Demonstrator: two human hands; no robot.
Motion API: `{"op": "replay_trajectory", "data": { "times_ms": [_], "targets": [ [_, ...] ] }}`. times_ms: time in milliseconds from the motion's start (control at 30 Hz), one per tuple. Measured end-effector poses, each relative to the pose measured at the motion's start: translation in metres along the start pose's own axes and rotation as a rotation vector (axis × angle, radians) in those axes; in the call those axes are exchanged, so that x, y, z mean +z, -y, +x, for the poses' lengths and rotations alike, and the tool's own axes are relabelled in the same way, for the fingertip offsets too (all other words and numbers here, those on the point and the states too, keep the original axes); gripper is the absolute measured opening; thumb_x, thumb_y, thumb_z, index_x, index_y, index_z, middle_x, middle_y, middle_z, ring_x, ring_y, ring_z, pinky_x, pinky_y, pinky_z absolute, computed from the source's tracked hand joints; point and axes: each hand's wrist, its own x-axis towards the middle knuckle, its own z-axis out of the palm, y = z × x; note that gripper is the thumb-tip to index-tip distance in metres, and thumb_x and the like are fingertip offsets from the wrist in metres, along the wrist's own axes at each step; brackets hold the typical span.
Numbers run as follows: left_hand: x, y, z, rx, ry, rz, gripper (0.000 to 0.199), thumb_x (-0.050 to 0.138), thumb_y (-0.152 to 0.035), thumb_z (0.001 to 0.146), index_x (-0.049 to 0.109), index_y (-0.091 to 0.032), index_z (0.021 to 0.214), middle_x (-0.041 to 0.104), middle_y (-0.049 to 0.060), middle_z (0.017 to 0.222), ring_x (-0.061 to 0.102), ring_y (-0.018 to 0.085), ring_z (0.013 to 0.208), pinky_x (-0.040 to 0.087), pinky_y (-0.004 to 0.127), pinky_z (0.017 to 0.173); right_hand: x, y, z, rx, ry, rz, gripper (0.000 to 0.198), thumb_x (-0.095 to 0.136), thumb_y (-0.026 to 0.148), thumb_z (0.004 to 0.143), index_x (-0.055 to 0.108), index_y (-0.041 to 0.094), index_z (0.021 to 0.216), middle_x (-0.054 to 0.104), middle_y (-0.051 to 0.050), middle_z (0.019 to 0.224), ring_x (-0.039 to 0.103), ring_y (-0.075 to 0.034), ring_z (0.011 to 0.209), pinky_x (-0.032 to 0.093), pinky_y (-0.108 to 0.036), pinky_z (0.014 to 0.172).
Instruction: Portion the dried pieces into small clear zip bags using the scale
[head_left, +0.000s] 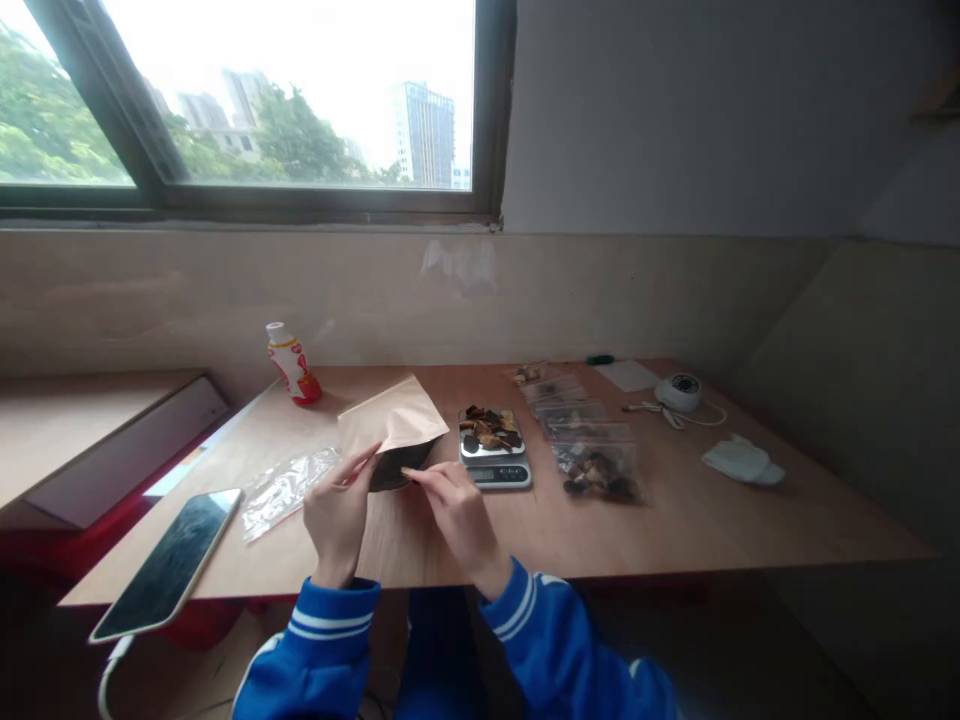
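"What's the left hand got?"

"It grips the paper bag by the edge of its mouth. That's the left hand, thumb on the paper."

"And the right hand?"

"Thumb and finger pinched together at the mouth. Whether on a small piece or the bag's lip, I can't tell."

"What worries you?"

"The bag's tilted over the table, its dark opening facing the person. A slack left grip could let it sag, and anything inside might slide out."

"And the scale?"

"Just right of the bag, with dried pieces spread to the tray's rim. A careless knuckle could knock some off."

"The phone bothers me more. It overhangs the front edge; a tug on that cable could drop it."
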Motion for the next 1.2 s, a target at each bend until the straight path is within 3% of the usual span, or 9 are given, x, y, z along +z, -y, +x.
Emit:
{"op": "replay_trajectory", "data": {
  "times_ms": [133,233,333,433,567,667,800,1000,1200],
  "targets": [
    [0.011,0.021,0.001,0.090,0.057,0.034,0.022,0.062,-0.044,0.078,0.073,-0.035,0.096,0.075,-0.005,0.090,0.069,0.019,0.086,0.048,0.025,0.066,-0.047,-0.036,-0.003,0.227,-0.132,0.060,0.017,0.054,0.019,0.089,0.070,0.022,0.095,0.070,-0.004,0.091,0.063,-0.020,0.088,0.052,-0.034,0.081],
    [0.028,0.039,-0.007,0.205,-0.014,0.043,0.022,0.058,-0.042,0.082,0.073,-0.034,0.096,0.074,-0.004,0.096,0.067,0.019,0.089,0.049,0.026,0.072,-0.068,-0.070,0.003,0.196,-0.047,-0.085,0.020,0.053,0.016,0.088,0.071,0.022,0.092,0.070,-0.004,0.087,0.062,-0.021,0.086,0.051,-0.035,0.078],
    [0.040,0.053,-0.016,0.307,-0.102,0.038,0.026,0.054,-0.043,0.084,0.074,-0.031,0.095,0.074,-0.001,0.096,0.066,0.019,0.088,0.049,0.027,0.076,-0.072,-0.094,0.011,0.105,0.075,-0.240,0.025,0.052,0.011,0.087,0.072,0.023,0.093,0.069,-0.005,0.085,0.059,-0.022,0.086,0.051,-0.035,0.076],
    [0.043,0.060,-0.021,0.336,-0.088,0.038,0.028,0.052,-0.044,0.086,0.074,-0.030,0.095,0.074,0.001,0.098,0.065,0.020,0.088,0.049,0.029,0.079,-0.067,-0.106,0.016,0.044,0.152,-0.373,0.031,0.050,0.006,0.086,0.072,0.024,0.096,0.067,-0.005,0.084,0.058,-0.023,0.086,0.050,-0.036,0.074],
    [0.042,0.062,-0.020,0.347,-0.105,0.062,0.027,0.052,-0.042,0.087,0.073,-0.029,0.097,0.073,0.002,0.099,0.063,0.021,0.090,0.048,0.033,0.084,-0.061,-0.112,0.012,0.012,0.170,-0.477,0.034,0.050,0.006,0.086,0.071,0.028,0.101,0.066,-0.004,0.093,0.056,-0.022,0.089,0.048,-0.037,0.077],
    [0.042,0.063,-0.018,0.365,-0.129,0.075,0.025,0.052,-0.039,0.087,0.073,-0.028,0.097,0.073,0.002,0.100,0.062,0.021,0.091,0.047,0.034,0.088,-0.066,-0.111,0.004,0.009,0.107,-0.467,0.038,0.048,0.007,0.087,0.070,0.031,0.107,0.064,-0.005,0.104,0.056,-0.022,0.094,0.046,-0.039,0.082],
    [0.045,0.069,-0.015,0.382,-0.086,0.111,0.027,0.051,-0.036,0.088,0.071,-0.024,0.102,0.071,0.005,0.106,0.060,0.023,0.102,0.044,0.037,0.094,-0.081,-0.112,-0.018,0.076,-0.102,-0.357,0.038,0.041,0.010,0.088,0.067,0.026,0.112,0.061,-0.008,0.103,0.057,-0.022,0.095,0.047,-0.039,0.086],
    [0.050,0.074,-0.011,0.411,0.068,0.146,0.037,0.040,-0.021,0.086,0.064,-0.021,0.115,0.062,0.009,0.125,0.052,0.025,0.121,0.034,0.043,0.106,-0.099,-0.131,-0.060,0.199,-0.322,-0.277,0.033,0.039,0.012,0.085,0.072,0.019,0.086,0.061,-0.008,0.086,0.060,-0.020,0.083,0.050,-0.032,0.072],
    [0.031,0.077,-0.001,0.178,-0.126,0.278,0.047,0.036,-0.011,0.081,0.060,-0.017,0.121,0.056,0.013,0.129,0.052,0.029,0.119,0.039,0.044,0.101,-0.107,-0.127,-0.079,0.318,-0.435,-0.230,0.030,0.042,0.017,0.081,0.071,0.020,0.075,0.063,-0.008,0.082,0.061,-0.021,0.080,0.049,-0.031,0.064]
  ]
}}
